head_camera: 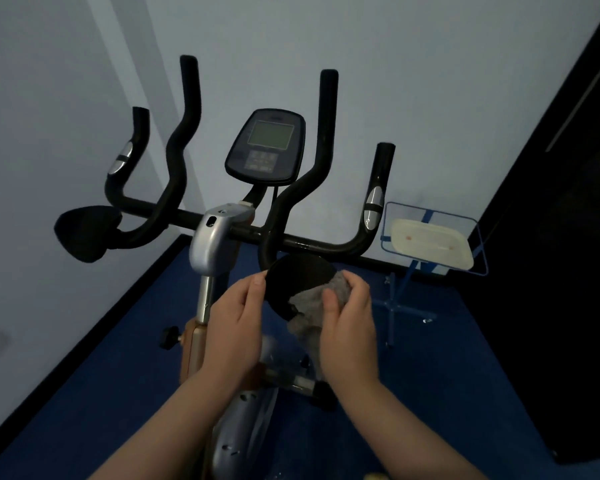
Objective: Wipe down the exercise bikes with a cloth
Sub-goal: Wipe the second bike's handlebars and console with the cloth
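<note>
- Exercise bike [219,237]: stands directly ahead of the person, its crossbar running left to right and its four black handlebar prongs pointing up and away toward the far wall.
- Right elbow pad [300,284]: a black oval below the crossbar, between the two hands and touching both.
- Left hand [234,329]: fingers curled on the pad's left edge, steadying it.
- Right hand [349,327]: holds the grey cloth [309,306] bunched against the pad's right side; it is the hand placed to wipe.
- Long axis of the pad: probably left to right, though the hands and dim light hide much of it.
- Left elbow pad [87,232]: well apart on the far left, untouched by either hand.
</note>
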Available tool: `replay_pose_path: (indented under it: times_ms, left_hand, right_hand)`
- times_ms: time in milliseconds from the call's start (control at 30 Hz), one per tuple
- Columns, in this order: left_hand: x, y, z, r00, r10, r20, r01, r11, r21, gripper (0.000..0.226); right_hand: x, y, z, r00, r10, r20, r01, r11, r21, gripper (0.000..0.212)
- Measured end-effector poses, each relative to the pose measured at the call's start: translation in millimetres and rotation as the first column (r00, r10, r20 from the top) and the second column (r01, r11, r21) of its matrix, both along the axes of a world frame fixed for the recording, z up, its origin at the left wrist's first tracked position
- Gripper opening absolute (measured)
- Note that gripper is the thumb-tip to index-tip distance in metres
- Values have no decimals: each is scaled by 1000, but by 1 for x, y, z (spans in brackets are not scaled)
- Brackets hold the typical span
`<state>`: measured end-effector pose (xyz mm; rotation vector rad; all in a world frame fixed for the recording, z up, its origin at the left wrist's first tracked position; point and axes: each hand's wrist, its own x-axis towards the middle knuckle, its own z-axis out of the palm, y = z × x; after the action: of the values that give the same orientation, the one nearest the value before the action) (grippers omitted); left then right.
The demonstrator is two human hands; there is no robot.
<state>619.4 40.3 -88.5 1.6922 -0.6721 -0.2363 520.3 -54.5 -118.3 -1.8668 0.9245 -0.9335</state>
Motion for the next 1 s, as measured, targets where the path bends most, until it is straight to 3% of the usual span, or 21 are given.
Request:
replay_pose_path:
  times_ms: [200, 267, 367, 500, 733, 867, 1000]
  left_hand:
    - [-13, -2, 6, 991, 133, -15, -133, 991, 23, 28]
    - [-16, -4, 9, 985, 158, -64, -159, 987, -12, 30]
    - [-22, -8, 12, 966, 221, -130, -229, 972, -46, 31]
    - [-32, -11, 8, 931, 312, -190, -330, 942, -67, 31]
    - [-35, -21, -12, 847, 379, -372, -449, 885, -120, 41]
    - [-35, -19, -19, 828, 386, -406, -472, 872, -134, 44]
    - [-33, -21, -20, 758, 375, -534, -526, 836, -159, 54]
  right_hand:
    - [-7, -41, 44, 990, 65, 126, -36, 976, -215, 21]
    - [10, -54, 61, 980, 190, 51, -162, 927, -339, 20]
    - [37, -69, 73, 924, 346, -160, -378, 779, -500, 22]
    - [62, -70, 59, 753, 427, -500, -638, 659, -398, 23]
    - [84, -72, 67, 510, 482, -712, -816, 532, -224, 32]
    - [87, -68, 70, 451, 507, -734, -881, 384, -277, 33]
    - [83, -52, 65, 438, 460, -772, -888, 90, -451, 26]
